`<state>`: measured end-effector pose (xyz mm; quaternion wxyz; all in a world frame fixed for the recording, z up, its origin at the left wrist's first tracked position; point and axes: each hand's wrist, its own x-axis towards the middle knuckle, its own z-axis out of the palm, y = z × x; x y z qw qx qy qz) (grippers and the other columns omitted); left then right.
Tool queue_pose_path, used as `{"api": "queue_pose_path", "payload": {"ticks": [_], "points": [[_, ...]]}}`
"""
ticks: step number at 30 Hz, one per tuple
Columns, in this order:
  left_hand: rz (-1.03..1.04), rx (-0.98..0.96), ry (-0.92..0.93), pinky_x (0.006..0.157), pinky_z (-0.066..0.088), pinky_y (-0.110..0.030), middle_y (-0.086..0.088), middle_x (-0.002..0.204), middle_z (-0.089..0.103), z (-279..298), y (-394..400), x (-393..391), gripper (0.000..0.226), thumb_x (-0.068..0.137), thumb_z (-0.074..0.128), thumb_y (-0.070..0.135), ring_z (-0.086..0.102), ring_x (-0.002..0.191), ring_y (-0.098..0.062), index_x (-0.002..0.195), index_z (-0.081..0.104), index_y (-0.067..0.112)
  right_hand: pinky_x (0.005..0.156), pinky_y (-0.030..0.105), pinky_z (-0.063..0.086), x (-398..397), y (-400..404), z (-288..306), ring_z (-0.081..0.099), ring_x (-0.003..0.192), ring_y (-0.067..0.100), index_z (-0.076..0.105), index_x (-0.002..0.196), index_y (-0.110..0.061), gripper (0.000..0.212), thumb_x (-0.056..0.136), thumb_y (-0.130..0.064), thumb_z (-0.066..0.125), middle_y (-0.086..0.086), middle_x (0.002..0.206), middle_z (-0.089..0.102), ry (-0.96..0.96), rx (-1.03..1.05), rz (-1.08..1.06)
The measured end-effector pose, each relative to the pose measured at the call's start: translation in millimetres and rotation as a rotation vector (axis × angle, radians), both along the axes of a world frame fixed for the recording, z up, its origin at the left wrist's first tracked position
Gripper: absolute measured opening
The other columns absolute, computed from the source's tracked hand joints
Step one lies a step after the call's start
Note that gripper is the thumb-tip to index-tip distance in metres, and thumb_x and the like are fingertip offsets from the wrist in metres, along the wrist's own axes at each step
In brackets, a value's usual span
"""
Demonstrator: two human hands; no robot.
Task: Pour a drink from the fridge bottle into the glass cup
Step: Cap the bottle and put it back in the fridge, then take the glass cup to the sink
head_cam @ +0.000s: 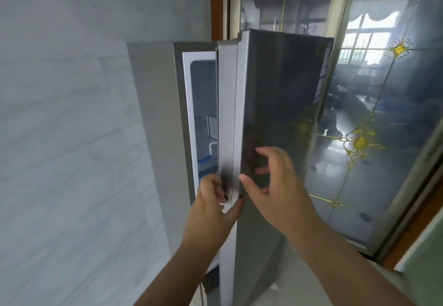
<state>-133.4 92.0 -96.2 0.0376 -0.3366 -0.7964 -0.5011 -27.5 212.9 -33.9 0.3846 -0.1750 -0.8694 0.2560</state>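
Observation:
A grey fridge (pixel 155 104) stands in front of me with its dark glossy door (pixel 275 94) swung partly ajar. Through the narrow gap I see the white lit interior (pixel 203 114) with shelf edges; no bottle or glass cup shows. My left hand (pixel 215 200) curls its fingers around the door's inner edge at about mid height. My right hand (pixel 275 181) lies on the door's outer face with fingers spread, its thumb at the door's edge. Both forearms reach up from the bottom of the view.
A pale marble-look wall (pixel 72 138) fills the left side, close to the fridge. To the right, a sliding glass door (pixel 371 138) with gold ornaments and a brown wooden frame (pixel 215 6) stands just behind the fridge door.

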Motion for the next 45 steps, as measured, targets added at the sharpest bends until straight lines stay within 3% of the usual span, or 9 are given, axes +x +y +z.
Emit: {"api": "queue_pose_path", "payload": {"ticks": [7, 12, 19, 23, 27, 30, 34, 37, 45], "points": [[0.052, -0.091, 0.052, 0.077, 0.058, -0.024, 0.017, 0.097, 0.061, 2.9, -12.3, -60.9, 0.020, 0.097, 0.066, 0.049, 0.062, 0.086, -0.001, 0.108, 0.055, 0.035, 0.117, 0.035, 0.043, -35.9, 8.4, 8.7, 0.040, 0.146, 0.002, 0.025, 0.160, -0.046, 0.066, 0.101, -0.044, 0.056, -0.035, 0.166, 0.010, -0.387, 0.122, 0.150], [0.084, -0.099, 0.026, 0.080, 0.060, -0.032, 0.008, 0.101, 0.064, 5.9, -14.6, -107.7, 0.021, 0.099, 0.067, 0.040, 0.065, 0.087, -0.008, 0.113, 0.059, 0.027, 0.117, 0.034, 0.039, -71.0, -9.1, 8.1, 0.036, 0.150, 0.006, 0.002, 0.163, -0.043, 0.080, 0.102, -0.048, 0.053, -0.035, 0.165, -0.010, -0.571, 0.187, 0.150], [0.038, -0.056, 0.013, 0.074, 0.051, -0.015, 0.015, 0.099, 0.060, -6.7, -12.8, -118.2, 0.015, 0.100, 0.066, 0.039, 0.062, 0.086, 0.002, 0.107, 0.057, 0.029, 0.118, 0.029, 0.038, -86.5, -21.1, -4.1, 0.036, 0.149, 0.006, 0.016, 0.163, -0.041, 0.067, 0.104, -0.035, 0.047, -0.035, 0.165, -0.001, -0.517, 0.118, 0.108], [0.012, -0.100, 0.065, 0.075, 0.056, -0.031, 0.020, 0.090, 0.059, -10.2, -12.2, -108.1, 0.010, 0.100, 0.064, 0.032, 0.061, 0.089, -0.010, 0.096, 0.054, 0.032, 0.120, 0.030, 0.031, -84.9, -17.0, -6.3, 0.025, 0.153, 0.003, 0.014, 0.162, -0.044, 0.065, 0.106, -0.044, 0.046, -0.038, 0.165, -0.002, -0.539, 0.111, 0.104], [-0.058, -0.226, 0.107, 0.075, 0.056, -0.031, 0.023, 0.090, 0.062, -6.1, -12.6, -95.4, 0.005, 0.097, 0.062, 0.044, 0.063, 0.087, -0.003, 0.096, 0.058, 0.040, 0.120, 0.029, 0.027, -73.3, -16.7, -8.7, 0.028, 0.152, 0.006, 0.025, 0.161, -0.042, 0.059, 0.105, -0.049, 0.044, -0.027, 0.168, 0.015, -0.542, 0.123, 0.049], [-0.237, -0.314, 0.167, 0.092, 0.053, -0.026, 0.027, 0.113, 0.065, -9.8, -1.8, -83.3, 0.020, 0.099, 0.057, 0.051, 0.066, 0.105, -0.003, 0.116, 0.066, 0.047, 0.114, 0.041, 0.044, -48.6, -5.8, -21.8, 0.052, 0.138, 0.014, 0.055, 0.146, -0.036, 0.049, 0.100, -0.049, 0.047, -0.016, 0.159, 0.044, -0.444, 0.077, -0.084], [-0.449, -0.378, 0.247, 0.113, 0.046, -0.036, 0.008, 0.141, 0.065, -25.8, 29.5, -70.1, 0.046, 0.095, 0.053, 0.050, 0.062, 0.129, -0.017, 0.133, 0.069, 0.031, 0.102, 0.044, 0.053, 6.0, 9.7, -51.6, 0.060, 0.129, 0.015, 0.074, 0.120, -0.031, 0.038, 0.095, -0.044, 0.049, -0.012, 0.139, 0.065, -0.352, 0.035, -0.351], [-0.580, -0.352, 0.274, 0.107, 0.052, -0.050, 0.005, 0.138, 0.067, -36.5, 57.7, -57.5, 0.054, 0.092, 0.041, 0.057, 0.065, 0.126, -0.022, 0.126, 0.074, 0.030, 0.101, 0.046, 0.054, 53.2, 7.3, -70.9, 0.061, 0.130, 0.019, 0.076, 0.111, -0.033, 0.026, 0.091, -0.035, 0.059, -0.011, 0.135, 0.067, -0.361, -0.021, -0.570], [-1.118, -0.359, 0.344, 0.106, 0.050, -0.052, 0.009, 0.143, 0.061, -62.7, 117.6, 56.5, 0.049, 0.092, 0.039, 0.059, 0.059, 0.132, -0.021, 0.119, 0.072, 0.037, 0.119, 0.038, 0.036, 192.4, -70.9, -108.3, 0.040, 0.147, 0.005, 0.069, 0.122, -0.040, 0.029, 0.098, -0.043, 0.054, -0.020, 0.151, 0.052, -0.466, -0.348, -1.169]]}}
